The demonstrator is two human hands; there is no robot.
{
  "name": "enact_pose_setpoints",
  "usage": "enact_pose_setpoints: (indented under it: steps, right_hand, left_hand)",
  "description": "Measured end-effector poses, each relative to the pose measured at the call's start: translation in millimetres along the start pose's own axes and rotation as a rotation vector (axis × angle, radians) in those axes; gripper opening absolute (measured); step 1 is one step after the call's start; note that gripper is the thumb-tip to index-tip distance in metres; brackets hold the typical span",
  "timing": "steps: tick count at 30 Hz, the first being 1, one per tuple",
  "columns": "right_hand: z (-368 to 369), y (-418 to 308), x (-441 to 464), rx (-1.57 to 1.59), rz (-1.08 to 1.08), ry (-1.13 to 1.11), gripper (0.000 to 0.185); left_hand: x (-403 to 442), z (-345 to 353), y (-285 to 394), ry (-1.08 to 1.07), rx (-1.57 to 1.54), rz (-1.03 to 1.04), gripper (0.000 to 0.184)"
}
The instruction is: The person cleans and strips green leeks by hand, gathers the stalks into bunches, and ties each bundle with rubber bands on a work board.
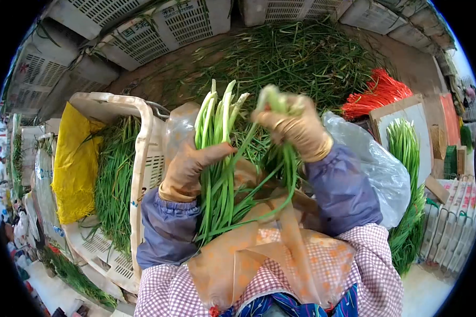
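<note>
My left hand [193, 164], in a tan glove, is closed round a bunch of garlic chives [217, 174]. Their pale cut ends point up and the green leaves hang over the apron. Opposite it, my right hand [297, 126], gloved too and slightly blurred, is closed on a smaller lot of garlic chives [286, 164]. Pale ends poke out above its fingers, and some leaves curve down and across towards the left bunch. Both hands are raised in front of my chest.
A white plastic crate [140, 158] with loose chives and a yellow sack [75, 164] is at left. Leaf trimmings [301, 58] cover the floor ahead. Red ties [378, 95], a clear plastic bag [373, 169] and a chive bundle [404, 148] on a board lie right. Stacked crates [164, 31] line the back.
</note>
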State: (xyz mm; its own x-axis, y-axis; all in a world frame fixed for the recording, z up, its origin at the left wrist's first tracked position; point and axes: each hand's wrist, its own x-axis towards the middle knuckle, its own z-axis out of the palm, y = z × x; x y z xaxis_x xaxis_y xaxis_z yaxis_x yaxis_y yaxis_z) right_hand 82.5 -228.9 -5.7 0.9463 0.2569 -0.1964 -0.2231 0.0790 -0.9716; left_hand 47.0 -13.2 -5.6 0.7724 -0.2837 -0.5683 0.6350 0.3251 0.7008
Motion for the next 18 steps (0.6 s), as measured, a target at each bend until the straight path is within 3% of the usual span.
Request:
enact_pose_setpoints:
  steps: [1,4,5,6,8,10,14,16,18]
  right_hand:
    - [-23.4,6.4,13.0,-0.215,-0.18,0.108,0.016]
    - [-102.4,1.7,44.4,-0.388,-0.315,0.629,0.013]
    - [-143.5,13.5,59.6,-0.459,-0.596,0.792,0.009]
    - [-162.6,13.2,61.9,-0.462,-0.571,0.88,0.012]
    - [-130.6,-1.6,49.6,-0.622,-0.628,0.857,0.013]
    - [-93.0,6.1,38.5,-0.492,-0.663,0.446,0.016]
    - [-6.5,-1.3,-3.3,-0.129,-0.027,-0.015,0.019]
    - [17.0,-0.3,-5.8,0.239,0.113,-0.047,0.02]
    - [22.6,3.7,-5.1,0.252,0.145,-0.056,0.02]
  left_hand:
    - [-0.1,-3.1,-0.5,-0.057,-0.181,-0.013,0.038]
    - [2.5,-15.6,-0.8,-0.17,-0.305,-0.078,0.044]
    - [5.6,-21.1,-2.1,-0.166,-0.261,-0.088,0.044]
    - [5.8,-20.3,-1.7,-0.166,-0.265,-0.083,0.044]
    - [3.9,-13.1,-0.6,-0.137,-0.084,0.055,0.046]
    - [-1.3,0.6,4.9,-0.085,-0.101,0.051,0.041]
    - [1.5,11.0,-0.1,-0.02,0.011,0.088,0.045]
    - [1.9,16.0,-1.3,0.002,0.098,0.128,0.045]
    - [-1.2,21.5,1.3,0.011,0.166,0.247,0.042]
